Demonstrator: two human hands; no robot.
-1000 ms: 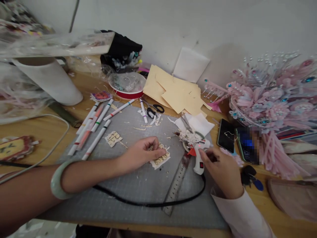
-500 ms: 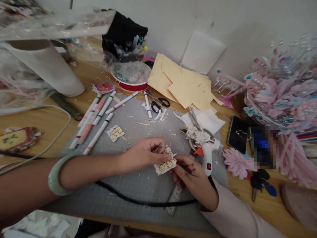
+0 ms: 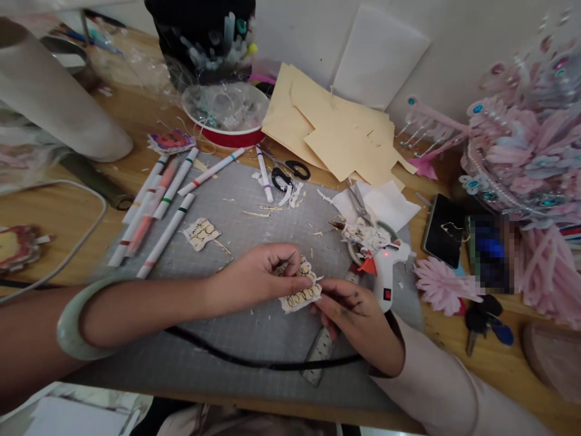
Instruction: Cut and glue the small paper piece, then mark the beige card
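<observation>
Above the grey cutting mat point(image 3: 254, 339), a small cream paper cutout point(image 3: 297, 299) with black curly lines and a torn white edge is held between both hands. My left hand point(image 3: 267, 275) has thumb and curled fingers closed on its top and left side. From the right, my right hand point(image 3: 356, 312) pinches its edge; those fingertips are partly hidden. A similar cutout point(image 3: 201, 234) with drawn lines lies on the mat to the left. Beneath my right hand is a metal ruler point(image 3: 319, 357). A white glue gun point(image 3: 385, 272) with a lit red light lies to its right.
Several markers point(image 3: 167, 233) lie at left. Black-handled scissors point(image 3: 290, 174), cream sheets point(image 3: 349, 142) and a red-sided dish point(image 3: 227, 133) are behind. A black cable point(image 3: 236, 357) crosses the front. At right are a phone point(image 3: 445, 230), keys point(image 3: 488, 324) and pink flower decorations point(image 3: 521, 145).
The view has shifted slightly, so things on the table sit a little differently in the picture. Both hands keep hold of the paper cutout, with hardly any change in grip.
</observation>
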